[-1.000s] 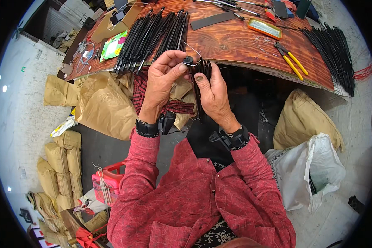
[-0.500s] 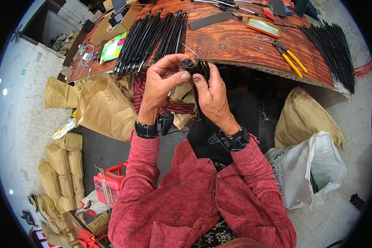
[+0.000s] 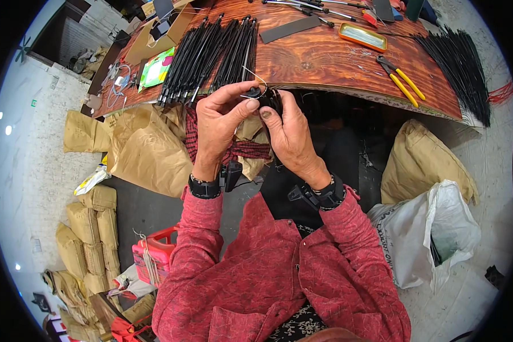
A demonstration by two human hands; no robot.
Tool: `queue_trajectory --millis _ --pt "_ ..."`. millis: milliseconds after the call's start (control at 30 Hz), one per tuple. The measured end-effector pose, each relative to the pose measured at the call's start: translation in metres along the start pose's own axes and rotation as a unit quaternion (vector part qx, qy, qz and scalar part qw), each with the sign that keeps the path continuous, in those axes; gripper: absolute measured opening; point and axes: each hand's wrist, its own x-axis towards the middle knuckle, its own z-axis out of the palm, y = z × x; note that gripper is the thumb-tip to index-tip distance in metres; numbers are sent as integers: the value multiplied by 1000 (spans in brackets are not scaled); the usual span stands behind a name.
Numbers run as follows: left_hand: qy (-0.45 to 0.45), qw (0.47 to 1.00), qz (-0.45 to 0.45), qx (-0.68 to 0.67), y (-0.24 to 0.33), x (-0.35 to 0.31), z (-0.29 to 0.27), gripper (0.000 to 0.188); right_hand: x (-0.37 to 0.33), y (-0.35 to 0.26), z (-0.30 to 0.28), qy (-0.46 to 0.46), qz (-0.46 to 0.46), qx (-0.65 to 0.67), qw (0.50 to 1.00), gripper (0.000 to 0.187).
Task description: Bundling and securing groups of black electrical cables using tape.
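My left hand (image 3: 222,117) pinches a small round black part (image 3: 254,92) between thumb and fingers, just off the table's near edge. A thin pale wire (image 3: 255,74) sticks up from beside that part and bends over at the top. Close against it, my right hand (image 3: 293,134) is closed on the gathered black ends (image 3: 274,101) of what looks like an umbrella frame. Its thumb lies along the near side, and the fingers hide most of the frame. The two hands almost touch.
On the wooden table (image 3: 305,54) lie black umbrella-like frames (image 3: 202,57), yellow-handled pliers (image 3: 402,80), an open tin (image 3: 363,38), a flat dark strip (image 3: 290,28) and a fan of black rods (image 3: 456,71). Brown paper sacks (image 3: 148,151) and a white woven bag (image 3: 407,245) stand below.
Both hands have shifted slightly to the left with the black part and the frame. The thin wire now leans more to the left. Both grips look the same.
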Motion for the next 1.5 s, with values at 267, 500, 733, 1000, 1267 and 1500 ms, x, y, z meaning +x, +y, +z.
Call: queue_trajectory --millis 267,500,733,1000,1267,1500 --pt "-25 999 16 21 1 0 -2 31 -4 -7 1 10 30 -11 999 27" --pt "27 996 48 72 -7 -2 8 28 -1 -5 -7 -38 42 -60 997 32" --pt "44 995 48 82 -11 -4 8 28 0 9 -14 -83 36 10 996 39" --pt "48 997 41 49 -13 -4 12 29 -3 13 -20 -113 47 85 989 46" --pt "50 997 36 45 -15 -3 11 30 0 19 -16 -34 1 10 999 38" --pt "35 999 21 35 -13 -1 11 31 1 21 -8 16 -49 -60 997 29"
